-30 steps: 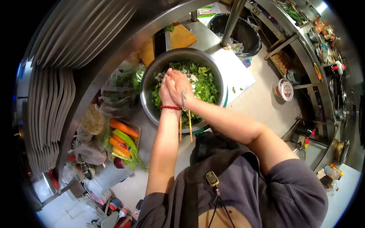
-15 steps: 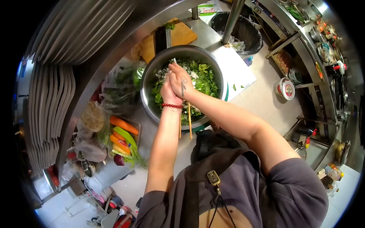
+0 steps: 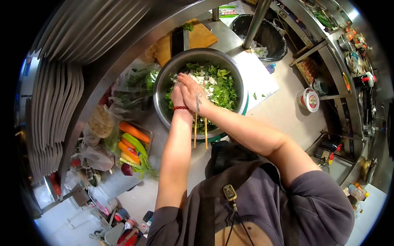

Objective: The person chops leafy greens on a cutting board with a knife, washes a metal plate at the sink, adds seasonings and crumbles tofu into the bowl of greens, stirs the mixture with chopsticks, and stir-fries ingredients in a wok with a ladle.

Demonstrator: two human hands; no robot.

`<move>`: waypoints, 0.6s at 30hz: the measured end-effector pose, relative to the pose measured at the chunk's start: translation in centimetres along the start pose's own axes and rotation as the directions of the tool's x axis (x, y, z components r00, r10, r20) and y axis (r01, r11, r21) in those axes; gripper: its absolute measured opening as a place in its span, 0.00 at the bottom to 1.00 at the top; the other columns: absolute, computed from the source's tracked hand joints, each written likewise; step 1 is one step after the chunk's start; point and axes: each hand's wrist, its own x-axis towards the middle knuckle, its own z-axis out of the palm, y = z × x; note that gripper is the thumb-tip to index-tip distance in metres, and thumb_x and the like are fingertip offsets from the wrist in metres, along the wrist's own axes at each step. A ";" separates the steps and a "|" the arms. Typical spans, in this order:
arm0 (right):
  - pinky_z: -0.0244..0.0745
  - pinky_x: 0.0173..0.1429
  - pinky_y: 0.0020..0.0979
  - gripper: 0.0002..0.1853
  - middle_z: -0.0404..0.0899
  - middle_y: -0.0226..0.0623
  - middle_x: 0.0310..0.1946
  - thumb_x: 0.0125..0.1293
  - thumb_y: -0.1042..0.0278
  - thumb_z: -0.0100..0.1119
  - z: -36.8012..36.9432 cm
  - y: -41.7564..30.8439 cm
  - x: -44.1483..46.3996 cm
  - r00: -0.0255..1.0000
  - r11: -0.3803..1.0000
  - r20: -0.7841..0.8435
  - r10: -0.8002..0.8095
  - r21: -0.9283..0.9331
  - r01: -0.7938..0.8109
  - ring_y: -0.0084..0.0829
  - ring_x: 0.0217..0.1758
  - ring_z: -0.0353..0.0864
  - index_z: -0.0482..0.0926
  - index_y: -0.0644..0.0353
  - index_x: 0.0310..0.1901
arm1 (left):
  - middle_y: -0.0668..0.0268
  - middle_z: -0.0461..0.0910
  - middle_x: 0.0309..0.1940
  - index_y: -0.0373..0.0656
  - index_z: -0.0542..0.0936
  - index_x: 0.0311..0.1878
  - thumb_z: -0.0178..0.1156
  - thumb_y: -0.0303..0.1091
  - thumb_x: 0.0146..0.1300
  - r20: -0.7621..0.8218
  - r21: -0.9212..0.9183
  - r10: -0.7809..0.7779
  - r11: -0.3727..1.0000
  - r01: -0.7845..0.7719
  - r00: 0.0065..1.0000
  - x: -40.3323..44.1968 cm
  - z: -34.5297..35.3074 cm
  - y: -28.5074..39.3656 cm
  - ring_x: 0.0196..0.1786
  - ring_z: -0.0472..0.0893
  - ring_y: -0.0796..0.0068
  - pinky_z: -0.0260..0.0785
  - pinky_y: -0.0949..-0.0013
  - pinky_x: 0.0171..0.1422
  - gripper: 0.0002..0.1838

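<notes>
My left hand (image 3: 177,97), with a red bead bracelet, and my right hand (image 3: 192,91) are pressed together over a large metal bowl (image 3: 242,82). The right hand lies with straight fingers across the left, whose fingers are mostly hidden. Anything between the palms cannot be seen. In the bowl are chopped green leaves (image 3: 223,92) and crumbly white pieces (image 3: 209,81). A pair of chopsticks (image 3: 206,137) leans over the bowl's near rim, below my hands and touched by neither.
Behind the bowl lies a wooden cutting board (image 3: 202,35) with a dark-bladed knife (image 3: 178,41). At left, a tray holds carrots (image 3: 134,131) and other vegetables, near bagged greens (image 3: 137,84). Stacked plates (image 3: 53,119) fill the far left. A lined bin (image 3: 276,43) stands back right.
My joined hands have shifted slightly left and towards me, showing more white pieces in the bowl. The whole view has shifted a little.
</notes>
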 end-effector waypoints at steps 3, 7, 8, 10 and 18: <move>0.65 0.63 0.36 0.19 0.77 0.55 0.46 0.62 0.68 0.42 -0.7 0.0 0.9 0.996 0.995 -0.024 -0.087 -0.050 0.085 0.48 0.55 0.74 0.75 0.67 0.50 | 0.62 0.76 0.39 0.38 0.75 0.46 0.50 0.38 0.67 -0.011 -0.294 -0.180 0.941 0.169 0.984 -0.4 0.2 -0.8 0.40 0.78 0.71 0.71 0.71 0.43 0.13; 0.69 0.60 0.36 0.20 0.79 0.54 0.43 0.62 0.67 0.43 -1.7 1.1 4.6 0.975 0.983 0.134 0.179 -0.065 -0.172 0.49 0.49 0.78 0.75 0.66 0.52 | 0.60 0.76 0.42 0.35 0.72 0.49 0.51 0.31 0.66 -0.053 -0.313 -0.199 0.934 0.173 0.979 -3.4 3.6 1.3 0.42 0.79 0.68 0.73 0.66 0.45 0.12; 0.72 0.56 0.36 0.20 0.80 0.53 0.40 0.62 0.66 0.44 -2.0 1.3 5.0 0.974 0.979 0.134 0.181 -0.118 -0.166 0.49 0.44 0.80 0.74 0.68 0.52 | 0.60 0.76 0.41 0.35 0.73 0.47 0.51 0.32 0.66 -0.053 -0.338 -0.186 0.928 0.157 0.981 -3.4 3.7 0.8 0.42 0.79 0.68 0.73 0.66 0.45 0.12; 0.70 0.58 0.35 0.20 0.78 0.53 0.45 0.63 0.66 0.43 -1.8 0.0 3.7 0.964 0.974 0.149 0.221 -0.079 -0.211 0.49 0.49 0.78 0.74 0.67 0.53 | 0.60 0.77 0.41 0.36 0.75 0.43 0.53 0.36 0.65 -0.091 -0.366 -0.218 0.915 0.171 0.972 -1.8 2.5 0.2 0.41 0.78 0.68 0.73 0.66 0.44 0.12; 0.70 0.58 0.35 0.16 0.78 0.53 0.46 0.63 0.69 0.45 -1.7 -1.0 3.2 1.000 1.000 0.024 0.008 -0.022 -0.007 0.48 0.52 0.76 0.78 0.66 0.47 | 0.61 0.76 0.46 0.37 0.73 0.50 0.49 0.37 0.68 -0.073 -0.305 -0.159 0.943 0.130 0.984 -2.0 2.6 1.6 0.48 0.76 0.69 0.70 0.66 0.53 0.14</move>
